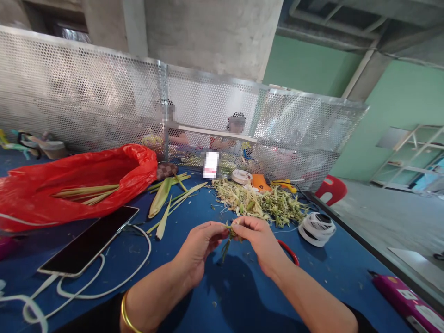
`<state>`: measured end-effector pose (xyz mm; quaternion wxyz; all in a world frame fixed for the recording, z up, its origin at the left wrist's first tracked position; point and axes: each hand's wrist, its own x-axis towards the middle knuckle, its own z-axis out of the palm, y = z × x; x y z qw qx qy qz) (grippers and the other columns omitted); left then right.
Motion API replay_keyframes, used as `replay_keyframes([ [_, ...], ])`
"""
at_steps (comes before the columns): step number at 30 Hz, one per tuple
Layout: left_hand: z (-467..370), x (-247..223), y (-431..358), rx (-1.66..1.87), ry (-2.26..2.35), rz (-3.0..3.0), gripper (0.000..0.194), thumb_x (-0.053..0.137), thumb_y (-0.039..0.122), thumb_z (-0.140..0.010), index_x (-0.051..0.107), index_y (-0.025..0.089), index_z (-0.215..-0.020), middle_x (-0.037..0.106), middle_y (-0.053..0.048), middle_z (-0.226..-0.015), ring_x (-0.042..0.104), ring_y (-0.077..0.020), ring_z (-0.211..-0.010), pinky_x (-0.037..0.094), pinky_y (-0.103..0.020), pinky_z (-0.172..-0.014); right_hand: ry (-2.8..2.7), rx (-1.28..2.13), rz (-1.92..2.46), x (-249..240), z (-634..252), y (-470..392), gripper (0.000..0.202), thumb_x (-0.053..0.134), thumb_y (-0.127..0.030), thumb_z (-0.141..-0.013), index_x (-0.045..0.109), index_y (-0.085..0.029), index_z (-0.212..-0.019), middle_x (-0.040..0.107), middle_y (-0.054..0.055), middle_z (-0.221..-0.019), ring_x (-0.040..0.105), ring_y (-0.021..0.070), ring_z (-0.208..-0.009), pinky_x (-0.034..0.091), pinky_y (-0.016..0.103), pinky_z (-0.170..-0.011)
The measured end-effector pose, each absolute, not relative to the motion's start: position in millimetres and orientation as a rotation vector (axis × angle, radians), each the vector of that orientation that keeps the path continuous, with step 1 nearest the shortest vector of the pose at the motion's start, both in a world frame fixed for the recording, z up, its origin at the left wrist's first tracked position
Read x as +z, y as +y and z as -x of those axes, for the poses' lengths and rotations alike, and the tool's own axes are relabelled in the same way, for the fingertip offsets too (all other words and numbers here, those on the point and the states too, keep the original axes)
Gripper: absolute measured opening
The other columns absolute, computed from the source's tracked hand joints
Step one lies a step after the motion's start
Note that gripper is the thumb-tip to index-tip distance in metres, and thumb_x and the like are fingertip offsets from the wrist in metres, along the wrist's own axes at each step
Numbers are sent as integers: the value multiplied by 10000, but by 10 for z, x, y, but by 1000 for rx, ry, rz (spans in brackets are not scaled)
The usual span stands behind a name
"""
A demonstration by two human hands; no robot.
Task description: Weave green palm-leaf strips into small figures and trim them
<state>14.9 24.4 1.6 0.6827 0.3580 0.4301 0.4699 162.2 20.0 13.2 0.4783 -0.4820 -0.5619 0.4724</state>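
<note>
Both hands meet above the blue table near the middle of the view. Between the fingertips is a small green plant-leaf piece (225, 249), with thin strands hanging down from it. My left hand (203, 245) pinches it from the left. My right hand (255, 236) pinches its upper right side, thumb against fingers. Part of the piece is hidden behind the fingers. A red curved handle (290, 252) lies partly behind my right hand. Just beyond the hands is a pile of pale and green leaf scraps (263, 201).
Left are a red plastic bag (138, 162) with leaf strips, a black-screened phone (90, 240) with white cable, and loose leaves (161, 199). Right are a white tape roll (317, 229) and a purple box (405, 296). A perforated metal screen (208, 97) stands behind, with people beyond.
</note>
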Motion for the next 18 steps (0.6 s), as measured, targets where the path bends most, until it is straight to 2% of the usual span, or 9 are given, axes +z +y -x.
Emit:
replay_keyframes([
  [4, -150, 9, 266, 1003, 923, -929, 172, 740, 309, -630, 668, 167, -693, 679, -32, -729, 604, -140, -722, 424, -251, -721, -1284, 1171, 1158, 125, -1629, 222, 252, 700, -377, -667, 576, -172, -588, 493, -36, -565, 429, 116, -572, 343, 252, -582],
  [8, -169, 39, 254, 1014, 956, -1059, 212, 791, 270, -570, 672, 165, -711, 686, -17, -703, 592, -124, -670, 430, -237, -701, -1291, 1158, 1144, 148, -1631, 220, 280, 687, -387, -686, 553, -167, -577, 454, -47, -548, 391, 105, -562, 312, 243, -556],
  [12, -182, 83, 221, 1021, 943, -1067, 237, 792, 275, -575, 682, 170, -758, 706, -27, -731, 619, -140, -692, 444, -245, -709, -1335, 1136, 1159, 171, -1634, 209, 294, 680, -400, -701, 549, -168, -576, 441, -49, -544, 379, 102, -556, 300, 240, -545],
  [15, -178, 107, 217, 1029, 945, -1048, 266, 803, 275, -549, 697, 163, -766, 717, -49, -744, 627, -158, -701, 451, -256, -705, -1355, 1170, 1136, 184, -1661, 213, 323, 668, -455, -718, 570, -170, -602, 460, -43, -553, 414, 106, -560, 334, 241, -557],
  [18, -160, 105, 232, 1075, 971, -1027, 232, 784, 286, -578, 708, 164, -760, 711, -47, -754, 604, -150, -685, 445, -254, -683, -1276, 1228, 1116, 201, -1713, 237, 367, 636, -532, -731, 629, -166, -703, 558, -11, -631, 501, 121, -599, 392, 255, -609],
])
